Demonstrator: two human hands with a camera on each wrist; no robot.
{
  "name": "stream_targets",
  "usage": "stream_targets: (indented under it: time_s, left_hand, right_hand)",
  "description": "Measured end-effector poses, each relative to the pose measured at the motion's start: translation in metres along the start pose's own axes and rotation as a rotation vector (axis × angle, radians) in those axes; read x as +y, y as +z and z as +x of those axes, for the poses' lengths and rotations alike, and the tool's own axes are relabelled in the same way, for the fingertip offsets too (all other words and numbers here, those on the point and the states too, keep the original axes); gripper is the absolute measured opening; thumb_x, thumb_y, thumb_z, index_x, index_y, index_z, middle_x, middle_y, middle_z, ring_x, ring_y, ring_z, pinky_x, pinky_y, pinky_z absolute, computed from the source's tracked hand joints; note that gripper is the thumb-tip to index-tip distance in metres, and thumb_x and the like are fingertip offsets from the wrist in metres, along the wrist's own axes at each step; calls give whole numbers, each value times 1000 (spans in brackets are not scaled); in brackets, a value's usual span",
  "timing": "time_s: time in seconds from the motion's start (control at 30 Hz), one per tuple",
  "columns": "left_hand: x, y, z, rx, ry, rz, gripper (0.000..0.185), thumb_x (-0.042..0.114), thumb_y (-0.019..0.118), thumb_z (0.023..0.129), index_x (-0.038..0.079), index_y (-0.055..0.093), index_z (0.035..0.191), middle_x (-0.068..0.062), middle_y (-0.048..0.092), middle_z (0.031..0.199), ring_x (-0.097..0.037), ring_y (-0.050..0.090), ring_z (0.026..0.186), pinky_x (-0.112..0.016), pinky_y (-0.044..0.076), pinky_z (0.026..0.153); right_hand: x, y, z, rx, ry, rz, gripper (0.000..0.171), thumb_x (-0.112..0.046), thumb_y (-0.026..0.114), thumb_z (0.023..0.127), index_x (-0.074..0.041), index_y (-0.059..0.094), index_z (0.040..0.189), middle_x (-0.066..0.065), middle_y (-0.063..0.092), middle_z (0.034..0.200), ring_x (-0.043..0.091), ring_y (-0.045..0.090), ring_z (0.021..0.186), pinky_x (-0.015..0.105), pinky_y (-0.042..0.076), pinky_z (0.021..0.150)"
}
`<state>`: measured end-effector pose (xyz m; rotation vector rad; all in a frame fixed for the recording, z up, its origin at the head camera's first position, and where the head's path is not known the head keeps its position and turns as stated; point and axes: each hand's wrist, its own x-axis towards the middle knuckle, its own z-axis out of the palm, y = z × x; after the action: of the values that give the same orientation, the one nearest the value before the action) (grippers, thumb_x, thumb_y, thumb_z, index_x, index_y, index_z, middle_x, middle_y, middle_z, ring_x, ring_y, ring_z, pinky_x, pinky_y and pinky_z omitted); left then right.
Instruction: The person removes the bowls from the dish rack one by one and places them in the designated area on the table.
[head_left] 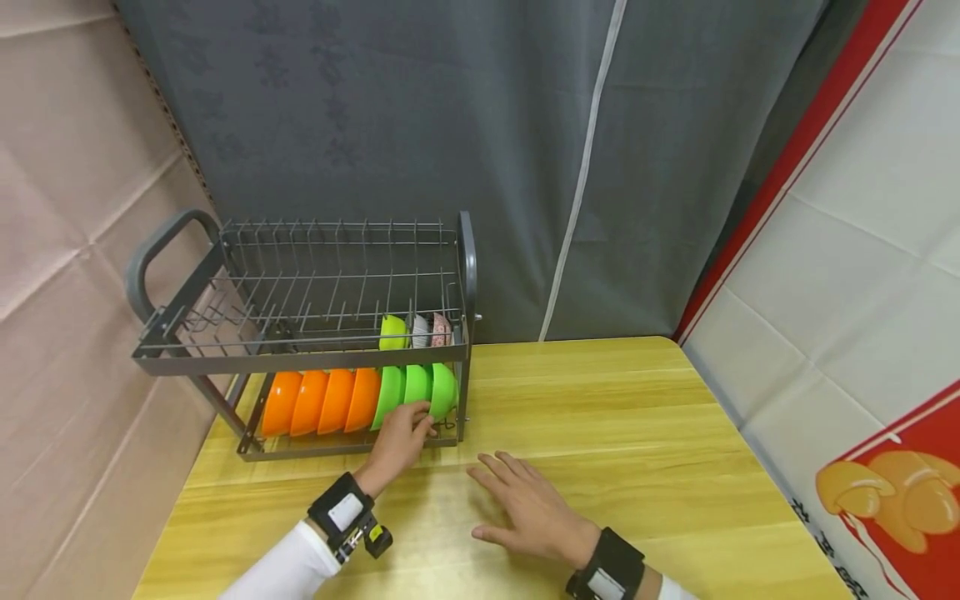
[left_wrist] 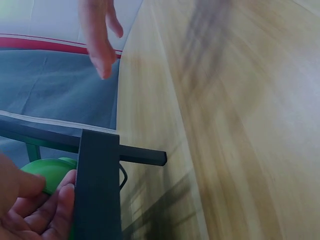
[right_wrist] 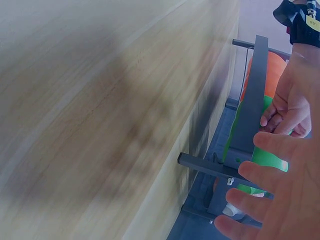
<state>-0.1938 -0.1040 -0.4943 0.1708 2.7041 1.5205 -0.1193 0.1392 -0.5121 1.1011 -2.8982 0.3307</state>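
At the lower shelf of a dish rack, my left hand [head_left: 400, 440] pinches a green bowl [head_left: 445, 388] at the right end of the row. The left wrist view shows the thumb and fingertips against this green bowl [left_wrist: 54, 171], beside the rack's dark front bar [left_wrist: 100, 185]. Two more green bowls [head_left: 391, 390] stand tilted on edge to its left, followed by several orange bowls [head_left: 309, 402]. My right hand [head_left: 528, 508] is held over the table to the right of the rack, fingers spread and holding nothing. In the right wrist view its fingers [right_wrist: 260, 175] partly cover the rack.
The two-tier grey dish rack [head_left: 300, 363] stands at the table's back left. Small bowls, yellow-green [head_left: 393, 332], white [head_left: 420, 330] and pink [head_left: 441, 330], sit at its upper right. A wooden table [head_left: 600, 417] extends rightward. Grey curtain [head_left: 360, 108] hangs behind.
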Motion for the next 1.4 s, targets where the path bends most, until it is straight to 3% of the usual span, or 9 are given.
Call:
stream_targets:
  time_s: [0.27, 0.47, 0.6, 0.77, 0.97, 1.23, 1.4]
  left_hand:
    - [-6, 2, -4, 80, 23, -2, 35, 4, 57, 101, -9, 58, 133, -22, 75, 108, -21, 74, 83, -22, 56, 61]
    - [-8, 2, -8, 133, 39, -44, 36, 4, 57, 100, -9, 58, 133, -23, 76, 103, -25, 75, 83, -25, 59, 63]
    - [-7, 1, -10, 157, 46, -112, 36, 2, 57, 100, -13, 56, 133, -25, 76, 99, -27, 74, 80, -33, 63, 69]
    - [-6, 0, -10, 168, 50, -188, 37, -1, 56, 99, -17, 54, 133, -28, 74, 103, -26, 74, 79, -42, 64, 76]
    - [-5, -1, -12, 182, 32, -241, 38, 0, 56, 100, -16, 53, 134, -28, 74, 105, -23, 74, 78, -41, 64, 76]
    - [-4, -4, -13, 180, 38, -294, 36, -1, 57, 99, -16, 54, 132, -30, 73, 108, -19, 74, 76, -27, 63, 72]
    - [-2, -7, -14, 173, 10, -319, 38, 1, 58, 99, -16, 53, 133, -29, 74, 107, -16, 73, 74, -34, 64, 74]
  right_hand:
    - [0, -1, 0, -7, 11, -3, 79, -71, 47, 95, -23, 36, 157, 10, 40, 162, 36, 44, 145, 54, 40, 117]
    - [0, -2, 0, -19, 25, 10, 79, -68, 51, 95, -21, 38, 157, 10, 39, 162, 37, 43, 145, 55, 40, 118]
    - [2, -2, 1, -12, 33, 2, 79, -67, 54, 94, -22, 38, 157, 10, 39, 163, 37, 43, 145, 54, 39, 119]
    - [3, -2, 1, -6, 37, -1, 78, -67, 54, 94, -24, 37, 157, 9, 38, 163, 37, 43, 146, 54, 40, 118]
    - [3, -3, 1, -8, 32, 11, 79, -71, 49, 94, -25, 37, 157, 10, 39, 162, 37, 43, 146, 56, 41, 117]
    - [4, -3, 1, 31, 22, -11, 80, -74, 43, 94, -23, 38, 156, 10, 41, 161, 38, 45, 144, 56, 42, 116]
    - [4, -5, 1, 16, 29, -2, 81, -74, 43, 94, -24, 37, 157, 10, 41, 161, 37, 44, 144, 56, 41, 117]
